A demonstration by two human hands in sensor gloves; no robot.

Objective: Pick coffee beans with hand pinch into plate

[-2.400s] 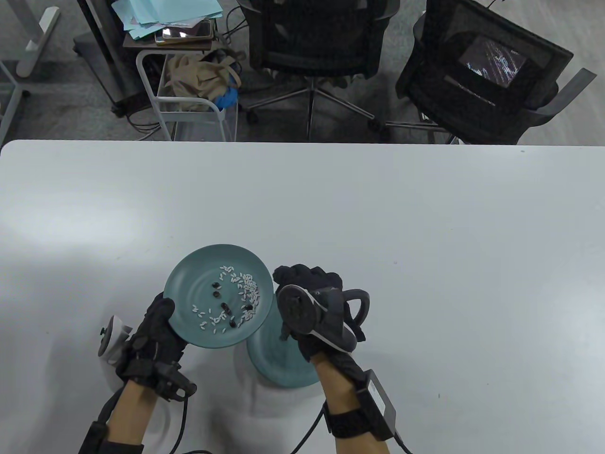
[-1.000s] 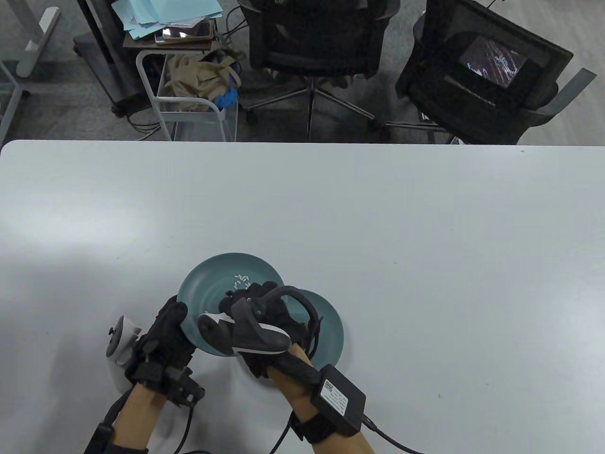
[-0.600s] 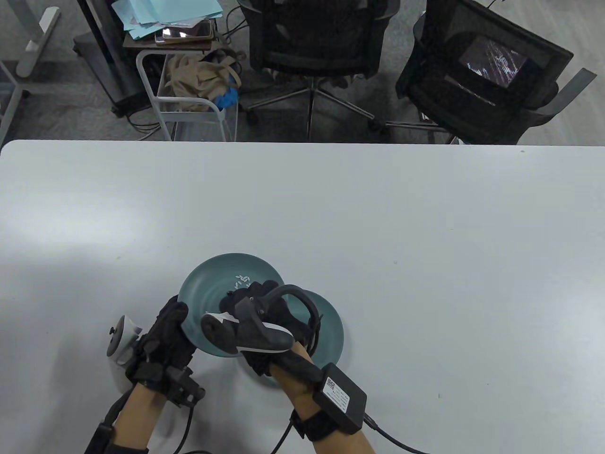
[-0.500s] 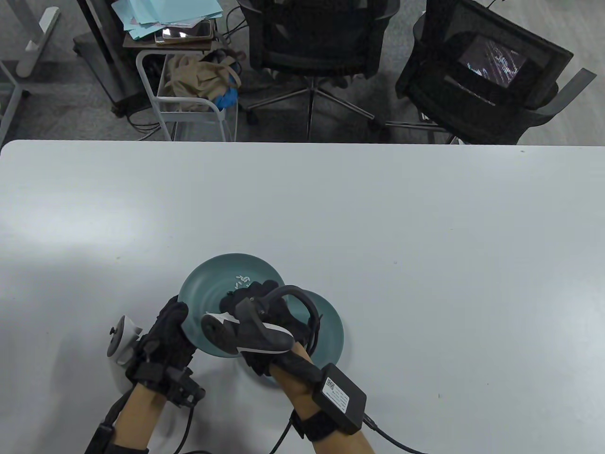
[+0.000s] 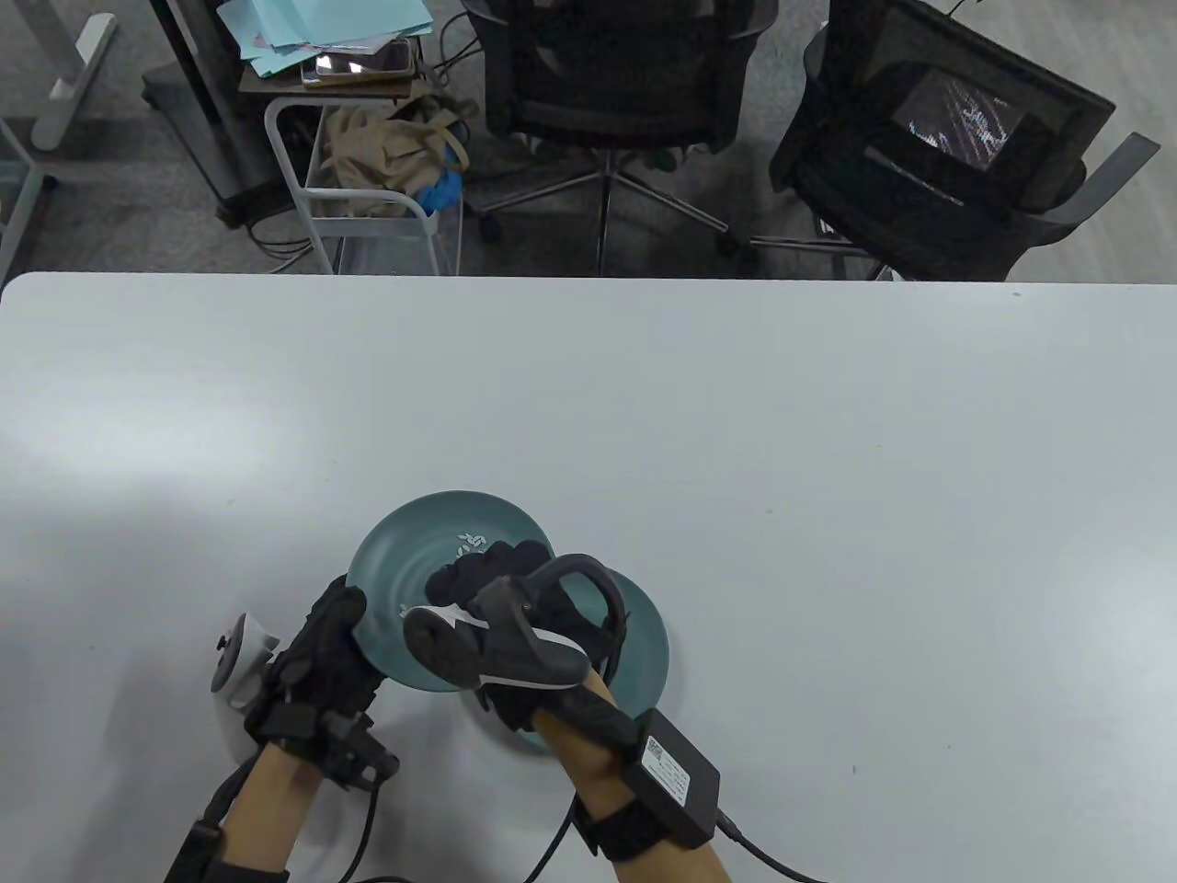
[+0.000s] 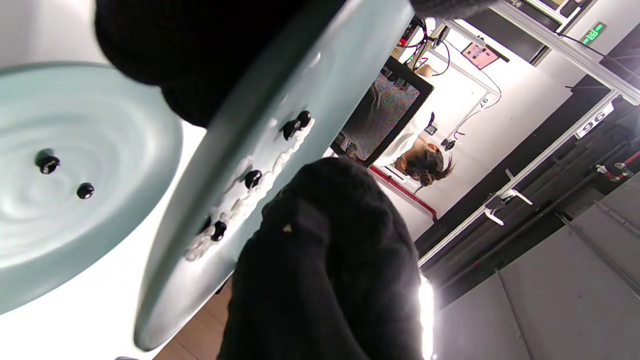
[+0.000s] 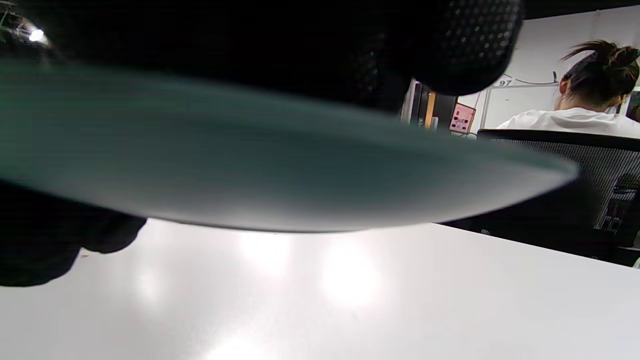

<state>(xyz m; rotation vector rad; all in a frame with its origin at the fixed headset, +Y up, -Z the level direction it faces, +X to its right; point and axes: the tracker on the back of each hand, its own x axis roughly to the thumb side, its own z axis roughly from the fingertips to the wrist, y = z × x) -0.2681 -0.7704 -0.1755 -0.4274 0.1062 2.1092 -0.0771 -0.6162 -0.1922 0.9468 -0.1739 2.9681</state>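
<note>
My left hand (image 5: 322,648) grips the near-left rim of a teal plate (image 5: 405,561) and holds it raised and tilted. White rice grains (image 5: 474,538) and dark coffee beans (image 6: 253,178) lie on it. My right hand (image 5: 478,575) reaches over this plate, fingers down among the grains; whether they pinch a bean is hidden. A second teal plate (image 5: 644,635) lies on the table below and to the right; the left wrist view shows it (image 6: 100,150) with two coffee beans (image 6: 49,164). The right wrist view shows only the held plate's underside (image 7: 250,165).
The white table (image 5: 736,414) stretches far and right of the plates. Two black office chairs (image 5: 607,83) and a small cart (image 5: 368,184) stand beyond its far edge. A cabled black box (image 5: 680,773) sits on my right forearm.
My right hand has come from beside the held plate to over it, covering most of the grains. In the last second it has edged slightly right. The left hand keeps its grip.
</note>
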